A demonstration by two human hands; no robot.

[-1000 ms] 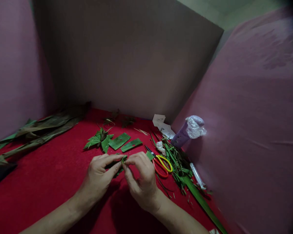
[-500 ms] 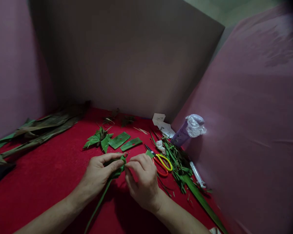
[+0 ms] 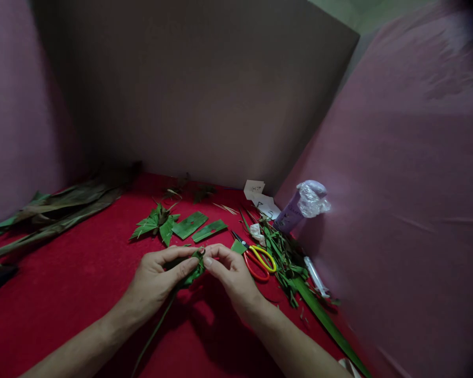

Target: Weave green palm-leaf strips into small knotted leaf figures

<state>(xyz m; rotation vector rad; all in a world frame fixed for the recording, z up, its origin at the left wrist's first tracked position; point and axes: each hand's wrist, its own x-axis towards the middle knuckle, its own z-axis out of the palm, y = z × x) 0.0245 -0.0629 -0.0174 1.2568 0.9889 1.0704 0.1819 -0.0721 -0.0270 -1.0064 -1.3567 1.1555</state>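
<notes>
My left hand (image 3: 161,273) pinches a folded green leaf piece (image 3: 193,277) between thumb and forefinger, above the red cloth. A long thin strip (image 3: 154,332) hangs from it toward the bottom edge. On the other side, my right hand (image 3: 229,270) has its thumb and forefinger pressed together at the top of the folded leaf, by a small dark curl (image 3: 201,252). Whether the right fingers hold the leaf or a small bit of it is hidden. Scissors (image 3: 256,257) with red and yellow handles lie just right of my right hand.
A leaf flower (image 3: 157,223) and cut leaf rectangles (image 3: 189,226) lie beyond my hands. Leaf scraps (image 3: 281,254), a long leaf (image 3: 327,325) and a clear-white tube (image 3: 316,276) are at right. A purple container (image 3: 289,216) leans near white papers (image 3: 265,205). Long dry leaves (image 3: 63,210) lie left.
My right hand has turned, its thumb now showing in front and its fingers reaching up to the leaf's top. The folded leaf has tilted slightly in my left hand. The view has shifted a little.
</notes>
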